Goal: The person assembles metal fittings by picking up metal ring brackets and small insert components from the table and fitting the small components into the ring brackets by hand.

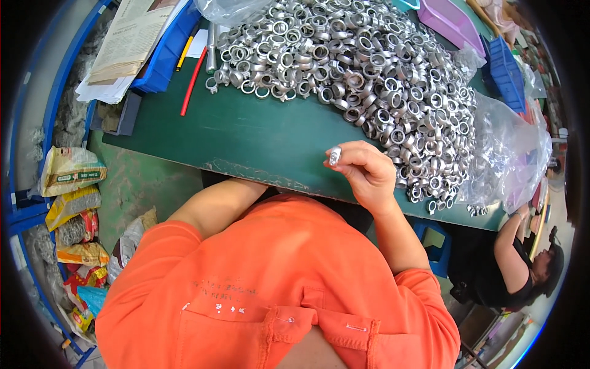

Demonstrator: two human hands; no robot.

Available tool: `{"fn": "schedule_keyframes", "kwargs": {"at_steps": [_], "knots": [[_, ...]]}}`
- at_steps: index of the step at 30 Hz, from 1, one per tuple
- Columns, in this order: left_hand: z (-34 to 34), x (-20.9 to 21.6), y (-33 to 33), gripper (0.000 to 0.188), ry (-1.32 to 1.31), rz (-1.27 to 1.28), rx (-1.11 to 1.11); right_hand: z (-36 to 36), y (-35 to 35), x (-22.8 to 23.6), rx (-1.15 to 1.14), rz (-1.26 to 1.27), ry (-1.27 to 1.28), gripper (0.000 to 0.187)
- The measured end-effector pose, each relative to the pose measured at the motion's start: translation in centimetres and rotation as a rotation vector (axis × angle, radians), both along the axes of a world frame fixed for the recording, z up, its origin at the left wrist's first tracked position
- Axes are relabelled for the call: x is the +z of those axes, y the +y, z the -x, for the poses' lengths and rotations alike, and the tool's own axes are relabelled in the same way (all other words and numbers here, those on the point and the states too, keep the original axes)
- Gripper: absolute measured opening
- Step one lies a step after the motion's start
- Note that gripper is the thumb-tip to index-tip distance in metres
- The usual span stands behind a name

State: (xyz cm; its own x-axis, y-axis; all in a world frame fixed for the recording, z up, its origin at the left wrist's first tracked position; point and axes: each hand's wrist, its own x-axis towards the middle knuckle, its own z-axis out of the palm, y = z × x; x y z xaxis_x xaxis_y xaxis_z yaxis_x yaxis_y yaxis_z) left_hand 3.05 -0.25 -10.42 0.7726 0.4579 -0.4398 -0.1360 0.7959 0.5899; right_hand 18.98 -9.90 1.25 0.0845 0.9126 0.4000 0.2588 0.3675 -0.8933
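Observation:
Between the thumb and fingers of my right hand [367, 171] is a small silver metal ring clamp [335, 156], seen edge-on above the table's near edge. My left forearm [224, 206] reaches under the edge of the green table [246, 135], so my left hand is hidden there. A large heap of similar silver ring clamps [362, 67] spreads over the far and right part of the table, its near side just beyond my right hand.
A red stick [193, 81] and a yellow pen [184, 53] lie at the left, near a blue bin [157, 61] with papers [123, 43]. Clear plastic bags [504, 147] and a blue basket [507, 74] stand right. Another person [510, 258] sits at the right.

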Motion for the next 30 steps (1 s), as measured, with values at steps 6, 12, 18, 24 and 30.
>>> {"fn": "schedule_keyframes", "kwargs": {"at_steps": [6,12,18,24,30], "knots": [[3.9,1.1,-1.0,0.028,0.471,-0.868,-0.427,0.4,0.0,-0.2,0.090,0.282,0.687,0.012],[9.5,9.7,-0.8,0.029,0.509,-1.349,-0.805,-0.2,0.6,-0.8,0.165,0.564,1.176,0.021],[4.5,14.7,0.2,0.031,0.299,-0.585,-0.295,1.3,1.6,-0.6,0.227,0.736,1.007,0.020],[1.2,10.8,0.6,0.022,0.020,0.061,-0.144,1.3,3.1,3.2,-0.055,0.376,-0.448,0.023],[0.8,11.8,0.5,0.014,0.133,-0.062,-0.129,-3.0,8.0,3.0,-0.598,-0.075,-1.073,0.012]]}}
